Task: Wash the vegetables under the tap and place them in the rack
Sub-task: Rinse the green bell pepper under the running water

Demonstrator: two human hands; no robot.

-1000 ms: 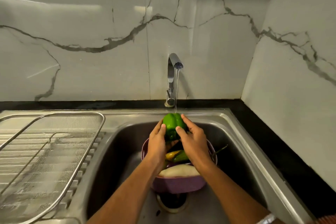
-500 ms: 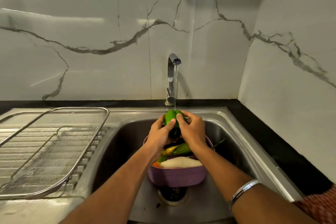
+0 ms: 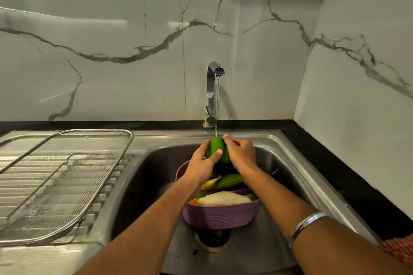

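A green bell pepper (image 3: 217,147) is held under a thin stream of water from the chrome tap (image 3: 212,94). My left hand (image 3: 202,164) grips its left side with the thumb across the front. My right hand (image 3: 241,154) curls over its right side. Below them a purple perforated basket (image 3: 220,215) stands in the steel sink (image 3: 154,176), holding a cucumber (image 3: 228,181), a white vegetable (image 3: 223,198), a yellow one (image 3: 209,183) and others partly hidden. The wire mesh rack (image 3: 67,176) lies on the drainboard at left.
The sink drain (image 3: 213,239) sits just in front of the basket. A black counter strip (image 3: 348,176) runs along the right and back of the sink. Marble wall panels close off the back and right side.
My hands have shifted on the pepper: the left thumb now lies across its front and the right fingers curl further over its top. The camera view has also moved slightly.
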